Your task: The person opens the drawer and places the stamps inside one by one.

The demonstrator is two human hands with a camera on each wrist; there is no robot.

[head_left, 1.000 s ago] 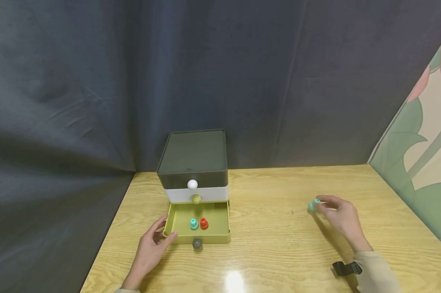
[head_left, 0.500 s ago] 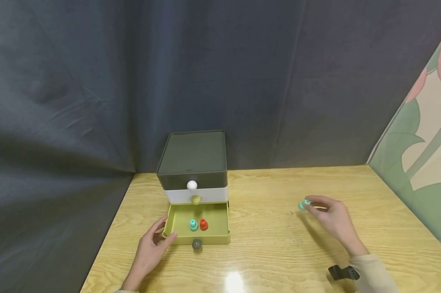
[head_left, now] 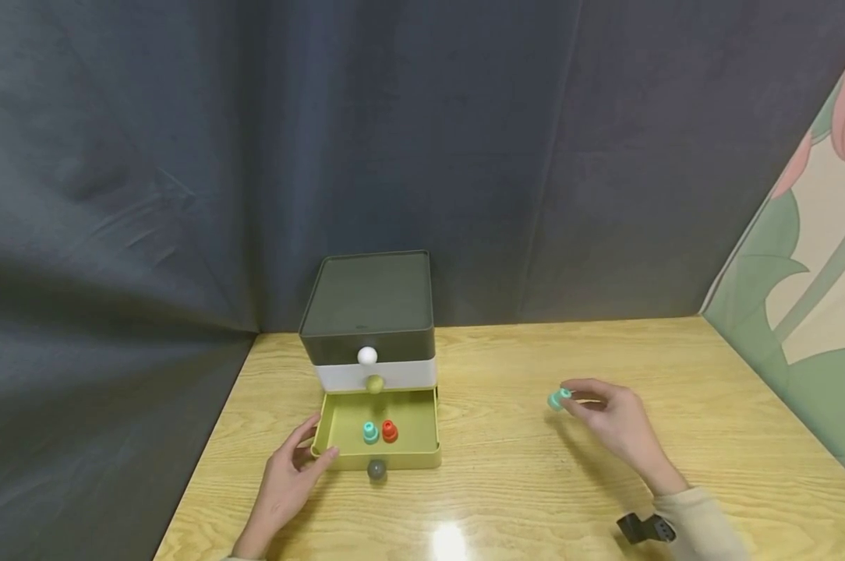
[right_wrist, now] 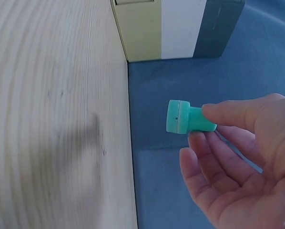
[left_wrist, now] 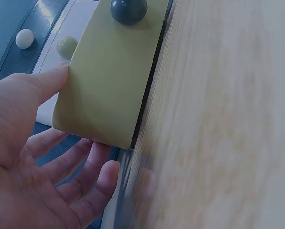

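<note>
My right hand (head_left: pixel 615 421) pinches a small teal stamp (head_left: pixel 559 398) between thumb and fingers, above the table right of the drawer unit. In the right wrist view the stamp (right_wrist: pixel 190 118) lies sideways, its wide end away from the palm. My left hand (head_left: pixel 285 479) grips the left front corner of the pulled-out olive drawer (head_left: pixel 415 460). The left wrist view shows its thumb on the drawer's upper edge and its fingers by the side. Inside the drawer stand another teal stamp (head_left: pixel 370 432) and a red stamp (head_left: pixel 390 431).
The drawer unit (head_left: pixel 376 292) has a dark top, a white middle drawer (head_left: pixel 404 374) and round knobs. Dark curtains (head_left: pixel 422 156) hang behind and left of the wooden table (head_left: pixel 500 467). A flowered panel (head_left: pixel 815 335) borders the right side.
My right hand has carried the teal stamp leftward, toward the drawer unit. The left hand stays at the drawer's corner, and the two stamps inside have not moved.
</note>
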